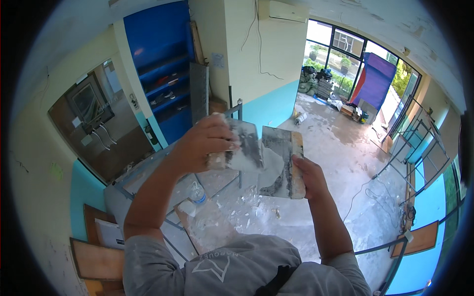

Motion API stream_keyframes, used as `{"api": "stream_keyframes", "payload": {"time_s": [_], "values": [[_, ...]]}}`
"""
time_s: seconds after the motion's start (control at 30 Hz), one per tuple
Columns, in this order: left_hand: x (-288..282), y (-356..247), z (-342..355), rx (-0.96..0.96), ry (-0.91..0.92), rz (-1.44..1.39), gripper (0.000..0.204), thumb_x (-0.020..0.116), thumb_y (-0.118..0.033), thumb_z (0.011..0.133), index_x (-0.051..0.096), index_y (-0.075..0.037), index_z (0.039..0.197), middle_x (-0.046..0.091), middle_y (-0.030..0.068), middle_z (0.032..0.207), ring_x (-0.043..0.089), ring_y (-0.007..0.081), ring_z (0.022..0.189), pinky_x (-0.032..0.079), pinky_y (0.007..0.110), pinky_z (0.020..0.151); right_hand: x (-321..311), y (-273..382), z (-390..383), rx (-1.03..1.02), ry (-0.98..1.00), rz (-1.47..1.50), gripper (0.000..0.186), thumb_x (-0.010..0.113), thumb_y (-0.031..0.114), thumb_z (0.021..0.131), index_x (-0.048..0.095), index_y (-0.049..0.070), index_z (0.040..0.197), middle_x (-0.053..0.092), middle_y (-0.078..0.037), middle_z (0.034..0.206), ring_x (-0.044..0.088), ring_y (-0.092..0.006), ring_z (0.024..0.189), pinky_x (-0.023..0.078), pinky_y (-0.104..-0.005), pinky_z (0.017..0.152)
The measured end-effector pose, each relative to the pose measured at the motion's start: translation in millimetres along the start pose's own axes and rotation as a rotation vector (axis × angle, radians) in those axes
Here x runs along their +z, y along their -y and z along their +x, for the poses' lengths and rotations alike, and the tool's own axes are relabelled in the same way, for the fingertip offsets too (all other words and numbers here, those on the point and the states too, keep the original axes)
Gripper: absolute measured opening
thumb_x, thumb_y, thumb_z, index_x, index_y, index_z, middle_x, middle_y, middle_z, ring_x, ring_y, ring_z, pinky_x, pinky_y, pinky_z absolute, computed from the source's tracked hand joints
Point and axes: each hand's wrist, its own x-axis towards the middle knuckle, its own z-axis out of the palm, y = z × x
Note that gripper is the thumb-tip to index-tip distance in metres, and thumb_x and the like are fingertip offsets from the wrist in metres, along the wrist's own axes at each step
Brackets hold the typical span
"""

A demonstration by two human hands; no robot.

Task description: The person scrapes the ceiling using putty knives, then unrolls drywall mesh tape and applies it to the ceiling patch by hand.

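Blue shelves [160, 47] are stocked with small odds and ends [169, 94], and a clear bottle [197, 193] is seen lower down. By the left grip [211, 141], the left plate [245, 145] is held up mid-air — edge pinched under curled fingers, thumb hidden. Pale putty [272, 165] is spread over the right plate [284, 185], tilted just beside the first; whether they touch can't be told. That one's pinched by the right grip [312, 177] — thumb laid on its tan strip [297, 144], fingers mostly out of sight. Farther right, a metal frame [419, 153] is seen near the wall [419, 266].
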Motion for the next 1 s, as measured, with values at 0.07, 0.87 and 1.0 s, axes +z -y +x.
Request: {"api": "stream_keyframes", "payload": {"time_s": [0.07,0.87,1.0], "values": [[-3,-10,17,0.019,0.057,0.004,0.036,0.082,-0.012,0.061,0.073,-0.013,0.097,0.068,0.0033,0.107,0.058,0.0263,0.111,0.038,0.046,0.106,6,-1,6,0.03,-0.012,-0.033,0.041,0.06,0.019,0.095,0.052,-0.011,0.122,0.066,-0.016,0.104,0.069,-0.0223,0.084,0.059,-0.0359,0.073],[-265,14,94,-0.206,-1.35,-0.445,0.042,0.069,-0.016,0.089,0.049,-0.001,0.123,0.059,0.0116,0.112,0.063,0.0214,0.096,0.06,0.034,0.072,-24,-36,69,-0.11,0.025,0.338,0.042,0.039,0.019,0.102,0.04,-0.003,0.138,0.056,-0.016,0.131,0.06,-0.0317,0.115,0.05,-0.047,0.097],[-324,-1,161,0.0,-1.385,-0.271,0.038,0.062,-0.014,0.091,0.049,-0.001,0.124,0.056,0.013,0.114,0.062,0.0249,0.097,0.06,0.042,0.077,-41,-34,70,-0.124,0.026,0.335,0.041,0.036,0.021,0.103,0.042,0.001,0.138,0.057,-0.015,0.129,0.061,-0.0301,0.114,0.052,-0.0442,0.095]]}}
